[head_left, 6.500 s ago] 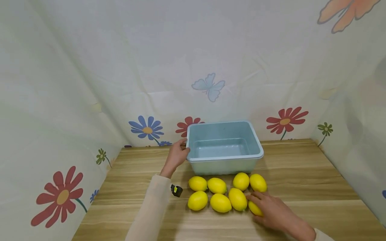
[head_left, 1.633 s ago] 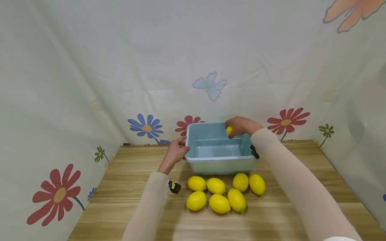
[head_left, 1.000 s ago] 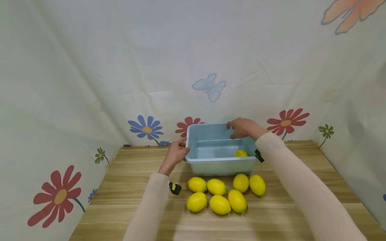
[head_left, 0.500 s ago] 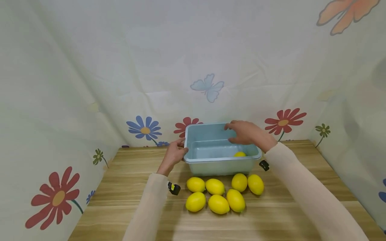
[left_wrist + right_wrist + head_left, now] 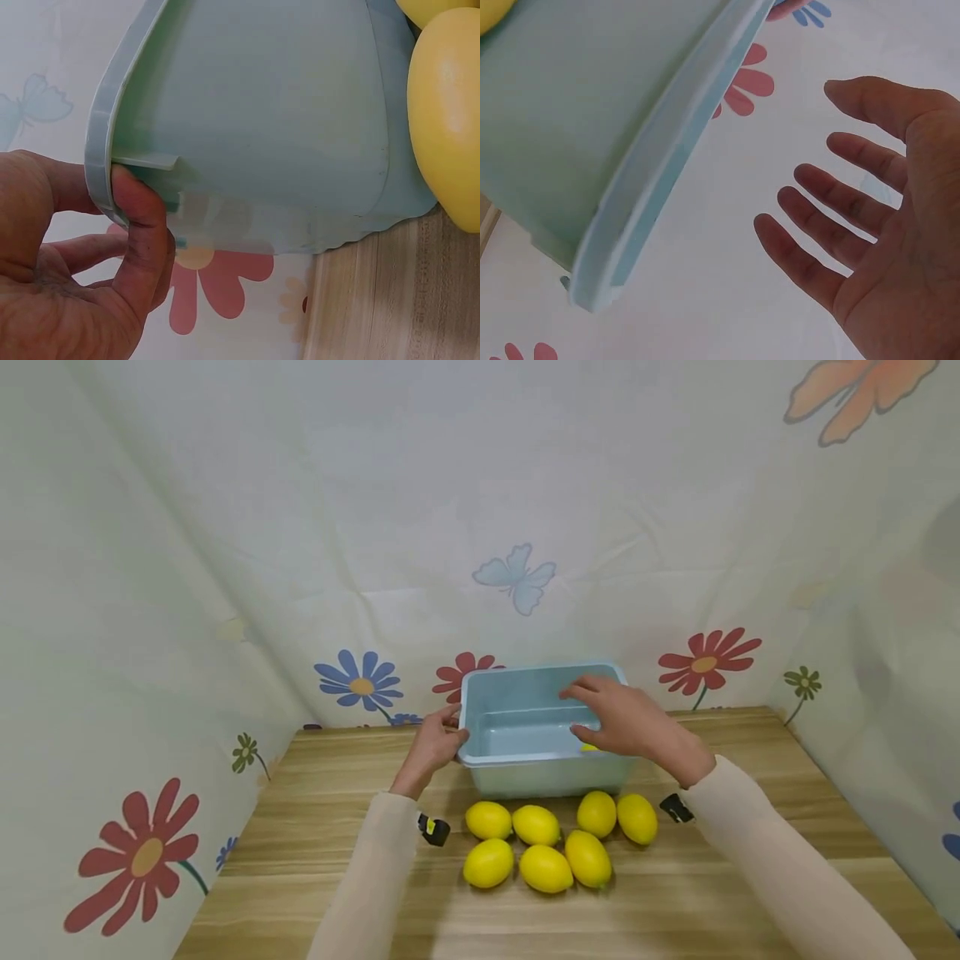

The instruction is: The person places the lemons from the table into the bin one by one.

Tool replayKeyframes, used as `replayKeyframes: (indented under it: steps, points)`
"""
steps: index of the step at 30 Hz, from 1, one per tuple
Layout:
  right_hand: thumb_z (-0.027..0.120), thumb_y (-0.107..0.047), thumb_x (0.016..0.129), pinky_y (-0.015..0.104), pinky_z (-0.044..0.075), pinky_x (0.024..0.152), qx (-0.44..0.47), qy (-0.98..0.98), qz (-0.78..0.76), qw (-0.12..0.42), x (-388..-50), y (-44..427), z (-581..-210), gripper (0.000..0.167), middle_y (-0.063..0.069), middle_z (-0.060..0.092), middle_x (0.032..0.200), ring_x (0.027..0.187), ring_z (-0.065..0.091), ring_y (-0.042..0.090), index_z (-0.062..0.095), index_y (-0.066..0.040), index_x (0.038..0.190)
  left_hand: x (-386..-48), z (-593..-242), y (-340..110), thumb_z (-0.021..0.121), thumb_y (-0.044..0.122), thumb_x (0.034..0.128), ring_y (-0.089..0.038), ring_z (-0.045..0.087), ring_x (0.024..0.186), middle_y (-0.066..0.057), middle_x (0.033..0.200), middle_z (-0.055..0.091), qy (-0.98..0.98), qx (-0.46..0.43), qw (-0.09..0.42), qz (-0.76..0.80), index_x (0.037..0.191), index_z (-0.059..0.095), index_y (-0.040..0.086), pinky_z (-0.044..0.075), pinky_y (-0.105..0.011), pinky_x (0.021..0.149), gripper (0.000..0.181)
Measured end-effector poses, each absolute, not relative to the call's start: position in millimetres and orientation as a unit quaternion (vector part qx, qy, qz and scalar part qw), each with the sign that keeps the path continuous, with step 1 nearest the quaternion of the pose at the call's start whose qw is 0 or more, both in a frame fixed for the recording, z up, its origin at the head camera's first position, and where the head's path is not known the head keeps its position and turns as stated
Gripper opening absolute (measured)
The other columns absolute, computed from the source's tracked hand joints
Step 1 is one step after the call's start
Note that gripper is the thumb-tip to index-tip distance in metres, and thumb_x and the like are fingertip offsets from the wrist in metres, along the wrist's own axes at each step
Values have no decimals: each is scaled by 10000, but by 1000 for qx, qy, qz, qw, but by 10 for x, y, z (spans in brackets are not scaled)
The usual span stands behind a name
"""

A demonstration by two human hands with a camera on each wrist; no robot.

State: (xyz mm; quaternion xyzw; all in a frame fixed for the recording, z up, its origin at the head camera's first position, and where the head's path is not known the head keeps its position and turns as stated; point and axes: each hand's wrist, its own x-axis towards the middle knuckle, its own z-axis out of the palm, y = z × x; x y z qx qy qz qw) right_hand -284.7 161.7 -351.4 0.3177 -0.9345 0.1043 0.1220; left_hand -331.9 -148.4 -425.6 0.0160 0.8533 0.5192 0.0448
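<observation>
A light blue plastic basin (image 5: 555, 777) stands at the back of the table. My left hand (image 5: 433, 743) pinches its left rim; in the left wrist view the thumb and fingers of that hand (image 5: 97, 262) curl round the edge. Over the basin's right side hovers my right hand (image 5: 626, 718), fingers spread and holding nothing, as the right wrist view of the hand (image 5: 870, 202) also shows. Inside the basin lies one lemon (image 5: 588, 747), mostly hidden by the right hand and the front wall. Several lemons (image 5: 545, 868) sit in two rows in front of the basin.
The wood-grain table (image 5: 315, 860) is enclosed by a pale curtain (image 5: 405, 527) printed with flowers and butterflies, close behind the basin. A black device (image 5: 433, 829) is strapped at the left wrist, and another black device (image 5: 677, 808) at the right.
My right hand took the lemon from the near right end, carried it over the basin and let it drop in. Now it draws back toward me. The left hand stays on the rim.
</observation>
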Motion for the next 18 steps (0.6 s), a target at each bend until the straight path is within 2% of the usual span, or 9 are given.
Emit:
replayKeyframes:
  steps: [9, 14, 18]
  points:
    - [760, -272, 845, 416, 595, 798, 327, -925, 112, 158, -2598, 1667, -3679, 509, 114, 577, 1321, 1142, 595, 289, 597, -133, 1307, -3317, -4260, -1475, 615, 98, 930, -308, 635, 933, -188, 1198, 586, 856, 14, 48, 514, 1486, 438, 145, 579, -253, 591, 585]
    - [765, -258, 840, 395, 593, 802, 337, -919, 119, 169, -2501, 1726, -3772, 491, 105, 587, 1306, 1122, 605, 277, 610, -134, 1289, -3311, -4263, -1470, 612, 96, 932, -346, 632, 971, -190, 1198, 579, 856, 12, 49, 514, 1485, 439, 145, 578, -248, 592, 582]
    - [775, -254, 829, 345, 592, 747, 351, -909, 120, 190, -2438, 1770, -3830, 460, 83, 604, 1269, 1074, 622, 246, 629, -146, 1252, -3307, -4258, -1479, 611, 95, 932, -336, 633, 958, -195, 1195, 578, 855, 15, 47, 516, 1486, 436, 136, 579, -255, 591, 582]
